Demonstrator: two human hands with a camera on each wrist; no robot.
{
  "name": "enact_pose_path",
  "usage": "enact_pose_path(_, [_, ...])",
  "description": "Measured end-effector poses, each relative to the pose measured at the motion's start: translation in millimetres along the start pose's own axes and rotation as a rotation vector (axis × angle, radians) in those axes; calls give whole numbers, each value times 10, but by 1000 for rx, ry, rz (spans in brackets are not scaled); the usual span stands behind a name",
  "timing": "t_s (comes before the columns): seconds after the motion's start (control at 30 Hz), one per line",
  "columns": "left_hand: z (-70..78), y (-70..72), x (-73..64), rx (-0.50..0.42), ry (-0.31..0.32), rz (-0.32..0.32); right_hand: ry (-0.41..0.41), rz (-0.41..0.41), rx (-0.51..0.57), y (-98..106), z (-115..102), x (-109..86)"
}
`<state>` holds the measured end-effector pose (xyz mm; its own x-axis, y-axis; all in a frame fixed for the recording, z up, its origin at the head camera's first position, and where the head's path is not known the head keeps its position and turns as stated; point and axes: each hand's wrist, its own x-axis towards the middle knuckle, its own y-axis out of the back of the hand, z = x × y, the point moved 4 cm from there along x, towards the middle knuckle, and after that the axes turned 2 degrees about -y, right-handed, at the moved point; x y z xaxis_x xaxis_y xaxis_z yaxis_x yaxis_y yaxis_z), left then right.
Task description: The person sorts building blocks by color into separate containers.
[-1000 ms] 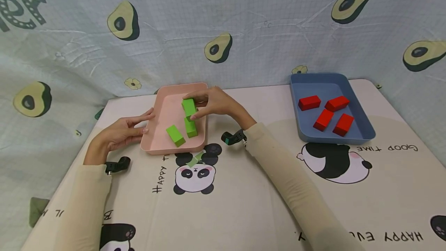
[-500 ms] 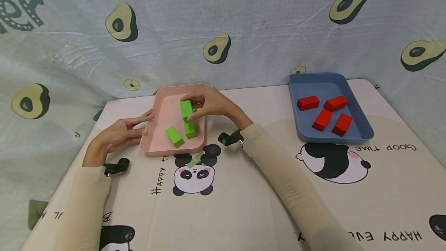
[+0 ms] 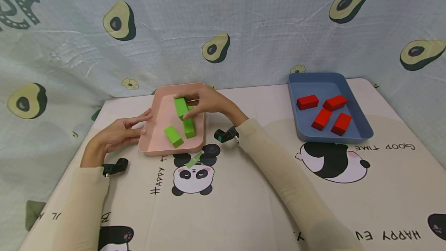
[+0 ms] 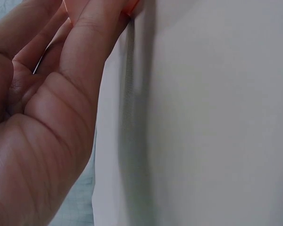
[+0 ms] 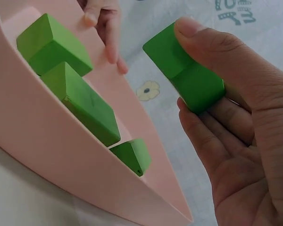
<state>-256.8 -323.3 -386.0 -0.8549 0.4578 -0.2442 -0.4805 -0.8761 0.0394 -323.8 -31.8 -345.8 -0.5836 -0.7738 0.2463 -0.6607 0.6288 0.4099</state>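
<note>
My right hand [image 3: 210, 102] pinches a green block [image 5: 184, 68] between thumb and fingers. In the right wrist view that block is held up above the pink tray [image 3: 163, 104], apart from the blocks inside. Two green blocks show plainly in the tray: one at the front [image 3: 173, 136] and one beside it [image 3: 189, 128]. A third block [image 5: 134, 155] is mostly hidden behind the hand in the head view. My left hand [image 3: 120, 133] touches the tray's left rim with fingers and thumb extended. In the left wrist view its fingertips are cut off at the top.
A blue tray [image 3: 334, 140] with several red blocks [image 3: 321, 119] stands at the right of the table [image 3: 244, 204]. Behind the table hangs a curtain [image 3: 261, 49] with avocado prints. Black cameras are worn on both wrists.
My right hand has shifted slightly left over the pink tray with the green block in its grip. My left hand stays at the tray's rim.
</note>
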Motion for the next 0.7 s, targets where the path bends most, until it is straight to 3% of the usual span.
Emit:
enact_pose_path(0.13, [0,-4,-1,1,1,0,25,6,16,-12,-8,50])
enact_pose_path(0.7, [-8,11,18,36,4,4,-56,3,-9,-37,30,176])
